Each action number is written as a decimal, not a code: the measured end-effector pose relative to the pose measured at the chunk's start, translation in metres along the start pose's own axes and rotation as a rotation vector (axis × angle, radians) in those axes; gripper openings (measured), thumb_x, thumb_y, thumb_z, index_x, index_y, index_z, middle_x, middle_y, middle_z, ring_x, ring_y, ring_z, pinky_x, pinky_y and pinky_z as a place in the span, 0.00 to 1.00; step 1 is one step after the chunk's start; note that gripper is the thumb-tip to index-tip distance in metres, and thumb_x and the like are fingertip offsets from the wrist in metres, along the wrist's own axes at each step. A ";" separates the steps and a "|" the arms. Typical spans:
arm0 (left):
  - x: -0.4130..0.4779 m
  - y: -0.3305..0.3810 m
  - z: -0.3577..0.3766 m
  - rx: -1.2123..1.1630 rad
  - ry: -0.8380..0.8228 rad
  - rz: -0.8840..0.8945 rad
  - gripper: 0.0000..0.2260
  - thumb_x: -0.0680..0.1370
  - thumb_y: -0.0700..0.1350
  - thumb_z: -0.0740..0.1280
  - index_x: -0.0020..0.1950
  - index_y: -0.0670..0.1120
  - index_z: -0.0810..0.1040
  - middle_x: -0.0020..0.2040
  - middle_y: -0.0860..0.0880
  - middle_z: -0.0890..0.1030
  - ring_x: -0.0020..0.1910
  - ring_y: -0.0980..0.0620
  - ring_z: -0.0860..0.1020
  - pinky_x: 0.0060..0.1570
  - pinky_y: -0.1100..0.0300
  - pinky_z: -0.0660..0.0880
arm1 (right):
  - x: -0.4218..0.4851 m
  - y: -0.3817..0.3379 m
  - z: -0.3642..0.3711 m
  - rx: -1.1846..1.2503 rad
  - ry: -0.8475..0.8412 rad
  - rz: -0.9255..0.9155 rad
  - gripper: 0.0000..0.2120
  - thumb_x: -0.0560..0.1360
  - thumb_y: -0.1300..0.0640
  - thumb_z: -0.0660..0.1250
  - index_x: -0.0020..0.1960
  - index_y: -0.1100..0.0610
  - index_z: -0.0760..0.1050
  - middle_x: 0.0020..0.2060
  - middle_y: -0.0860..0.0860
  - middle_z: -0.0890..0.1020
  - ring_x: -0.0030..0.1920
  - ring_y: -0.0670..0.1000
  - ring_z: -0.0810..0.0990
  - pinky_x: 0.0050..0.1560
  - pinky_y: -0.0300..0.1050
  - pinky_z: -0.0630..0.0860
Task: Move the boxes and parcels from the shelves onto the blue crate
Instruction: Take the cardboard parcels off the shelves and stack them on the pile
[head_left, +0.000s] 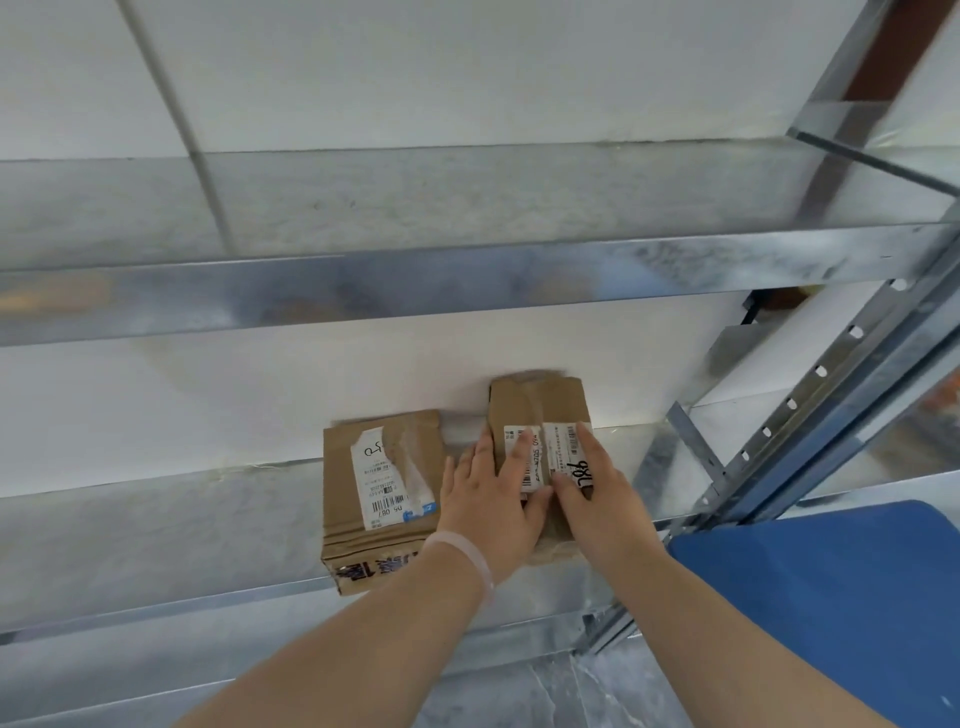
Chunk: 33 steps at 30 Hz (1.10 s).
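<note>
Pickup step: left grip (488, 501) and right grip (592, 493) rest flat, unclenched, on the taped brown cardboard box (561, 400); we judge side-clamping next.

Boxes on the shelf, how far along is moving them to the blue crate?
Done: cannot tell; the visible part of the blue crate holds no box. In hand: left hand and right hand rest on the right box, not yet lifted. Left: that box and the left box, both on the shelf.

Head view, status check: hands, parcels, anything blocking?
Left hand and right hand flat on right box. Left box beside it, untouched. Blue crate lower right, path clear.
</note>
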<state>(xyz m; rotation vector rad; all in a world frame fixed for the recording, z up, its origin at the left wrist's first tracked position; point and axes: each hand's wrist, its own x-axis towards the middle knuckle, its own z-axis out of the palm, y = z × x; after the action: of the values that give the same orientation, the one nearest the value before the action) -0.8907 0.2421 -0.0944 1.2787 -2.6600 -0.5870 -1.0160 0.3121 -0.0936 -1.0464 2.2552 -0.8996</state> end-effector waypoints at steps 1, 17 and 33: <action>-0.003 0.001 -0.003 -0.060 0.026 0.024 0.29 0.81 0.61 0.52 0.79 0.58 0.45 0.80 0.44 0.45 0.78 0.43 0.51 0.77 0.46 0.46 | -0.005 -0.004 -0.003 -0.004 0.021 -0.013 0.30 0.81 0.45 0.58 0.77 0.36 0.48 0.67 0.50 0.73 0.57 0.50 0.76 0.56 0.46 0.75; -0.148 -0.127 -0.103 -0.536 0.511 0.133 0.29 0.77 0.59 0.60 0.77 0.57 0.59 0.80 0.51 0.48 0.77 0.58 0.51 0.76 0.52 0.58 | -0.143 -0.159 0.081 -0.089 0.110 -0.412 0.29 0.81 0.45 0.56 0.78 0.37 0.46 0.74 0.45 0.64 0.68 0.48 0.69 0.64 0.44 0.69; -0.490 -0.412 -0.187 -0.325 0.883 -0.536 0.28 0.79 0.48 0.64 0.77 0.60 0.58 0.78 0.60 0.46 0.67 0.79 0.46 0.61 0.82 0.49 | -0.359 -0.359 0.390 0.014 -0.695 -0.885 0.35 0.79 0.51 0.63 0.78 0.39 0.46 0.73 0.43 0.62 0.68 0.41 0.66 0.64 0.37 0.65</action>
<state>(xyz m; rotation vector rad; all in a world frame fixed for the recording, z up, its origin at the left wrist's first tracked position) -0.2311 0.3345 -0.0637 1.6368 -1.4632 -0.3520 -0.3795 0.2836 -0.0330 -2.0213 1.1814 -0.6784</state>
